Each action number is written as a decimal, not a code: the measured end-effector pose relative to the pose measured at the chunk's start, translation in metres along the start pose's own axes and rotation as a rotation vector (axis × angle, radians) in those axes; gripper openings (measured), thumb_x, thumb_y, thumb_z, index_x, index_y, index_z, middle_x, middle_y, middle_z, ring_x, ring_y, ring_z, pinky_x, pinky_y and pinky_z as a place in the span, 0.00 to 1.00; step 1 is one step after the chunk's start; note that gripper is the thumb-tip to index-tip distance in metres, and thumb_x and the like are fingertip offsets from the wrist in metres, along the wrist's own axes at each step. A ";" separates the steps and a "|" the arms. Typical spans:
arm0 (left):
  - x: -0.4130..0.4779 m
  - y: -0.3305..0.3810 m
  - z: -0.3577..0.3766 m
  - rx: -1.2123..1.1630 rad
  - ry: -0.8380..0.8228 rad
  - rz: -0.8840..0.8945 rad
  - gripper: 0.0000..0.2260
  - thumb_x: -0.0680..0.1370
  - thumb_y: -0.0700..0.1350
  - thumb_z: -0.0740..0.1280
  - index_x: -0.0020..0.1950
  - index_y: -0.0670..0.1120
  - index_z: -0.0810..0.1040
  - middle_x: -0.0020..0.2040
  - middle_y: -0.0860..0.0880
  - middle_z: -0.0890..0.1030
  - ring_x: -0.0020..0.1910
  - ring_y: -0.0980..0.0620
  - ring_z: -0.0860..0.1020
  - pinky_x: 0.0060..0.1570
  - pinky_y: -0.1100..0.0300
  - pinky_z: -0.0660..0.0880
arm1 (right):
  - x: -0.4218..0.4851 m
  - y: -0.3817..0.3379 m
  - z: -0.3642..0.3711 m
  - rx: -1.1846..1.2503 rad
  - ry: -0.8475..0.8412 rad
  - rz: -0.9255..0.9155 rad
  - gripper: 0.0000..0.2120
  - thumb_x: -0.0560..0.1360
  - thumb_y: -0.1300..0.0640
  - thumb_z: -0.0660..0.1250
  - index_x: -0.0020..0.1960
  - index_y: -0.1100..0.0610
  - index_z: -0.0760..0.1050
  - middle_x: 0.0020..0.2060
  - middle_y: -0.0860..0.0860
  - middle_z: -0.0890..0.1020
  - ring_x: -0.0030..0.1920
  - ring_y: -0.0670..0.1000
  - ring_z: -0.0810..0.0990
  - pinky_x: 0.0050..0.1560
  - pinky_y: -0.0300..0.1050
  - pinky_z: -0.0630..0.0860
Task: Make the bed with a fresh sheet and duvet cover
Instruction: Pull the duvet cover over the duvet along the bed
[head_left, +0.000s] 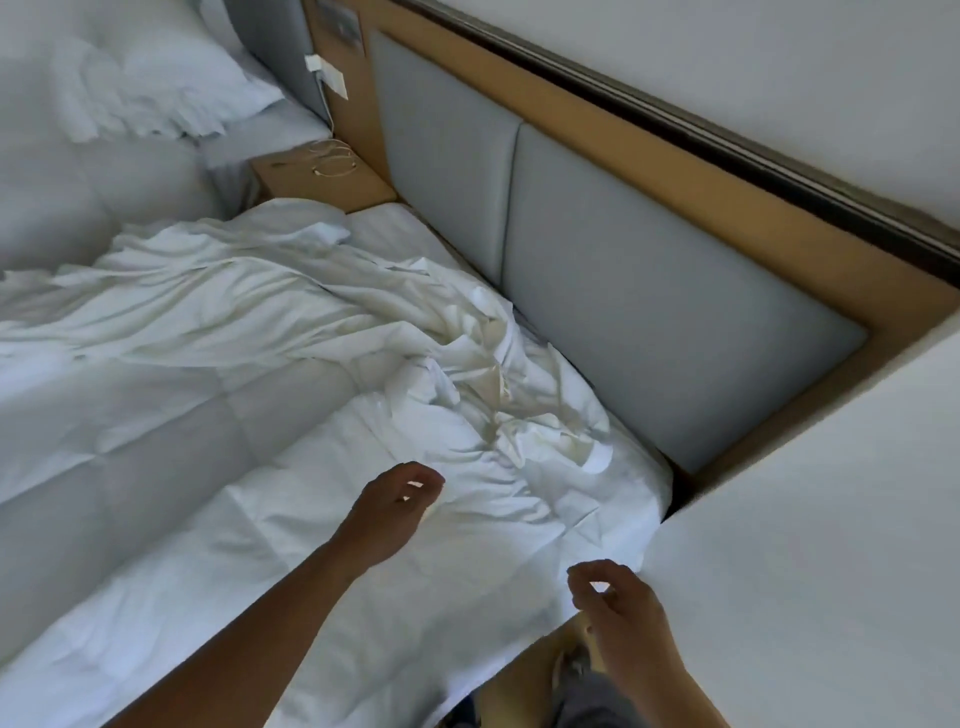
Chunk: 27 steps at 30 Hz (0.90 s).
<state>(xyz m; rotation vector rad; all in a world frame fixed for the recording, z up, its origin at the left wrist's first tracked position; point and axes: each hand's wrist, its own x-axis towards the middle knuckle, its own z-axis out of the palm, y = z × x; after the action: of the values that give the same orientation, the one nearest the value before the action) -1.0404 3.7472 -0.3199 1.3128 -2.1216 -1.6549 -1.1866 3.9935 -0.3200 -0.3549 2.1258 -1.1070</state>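
Head view: left hand (393, 503) above bedding (291, 561)

Forearms (249, 613), left hand (397, 499), right hand (618, 597) bare — grey garment (597, 699) below.

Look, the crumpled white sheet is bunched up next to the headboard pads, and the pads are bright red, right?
Not quite. The head view shows the headboard pads are grey, not bright red. The crumpled white sheet is indeed bunched up next to them.
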 end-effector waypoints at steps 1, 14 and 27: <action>0.022 0.004 0.008 0.013 0.008 -0.008 0.04 0.81 0.48 0.68 0.51 0.55 0.82 0.54 0.59 0.83 0.53 0.57 0.81 0.48 0.62 0.78 | 0.026 -0.005 0.001 -0.023 -0.024 0.002 0.04 0.77 0.55 0.72 0.44 0.47 0.82 0.44 0.47 0.84 0.35 0.39 0.81 0.36 0.30 0.73; 0.389 0.013 0.092 0.306 0.155 -0.277 0.23 0.82 0.48 0.65 0.76 0.46 0.68 0.80 0.44 0.61 0.77 0.46 0.62 0.75 0.56 0.58 | 0.406 -0.054 0.090 -0.453 -0.227 -0.317 0.22 0.78 0.46 0.68 0.69 0.51 0.73 0.68 0.51 0.74 0.68 0.53 0.73 0.67 0.50 0.73; 0.463 -0.065 0.075 0.117 0.207 -0.683 0.30 0.71 0.48 0.75 0.70 0.43 0.70 0.66 0.41 0.75 0.62 0.40 0.76 0.51 0.52 0.79 | 0.491 -0.031 0.089 -0.516 -0.404 -0.197 0.16 0.77 0.69 0.61 0.59 0.58 0.80 0.51 0.54 0.85 0.53 0.56 0.82 0.54 0.50 0.79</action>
<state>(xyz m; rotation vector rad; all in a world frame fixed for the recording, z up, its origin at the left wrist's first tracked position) -1.3303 3.4763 -0.5787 2.3170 -1.7715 -1.4972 -1.4779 3.6622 -0.5555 -0.9594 2.0043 -0.5061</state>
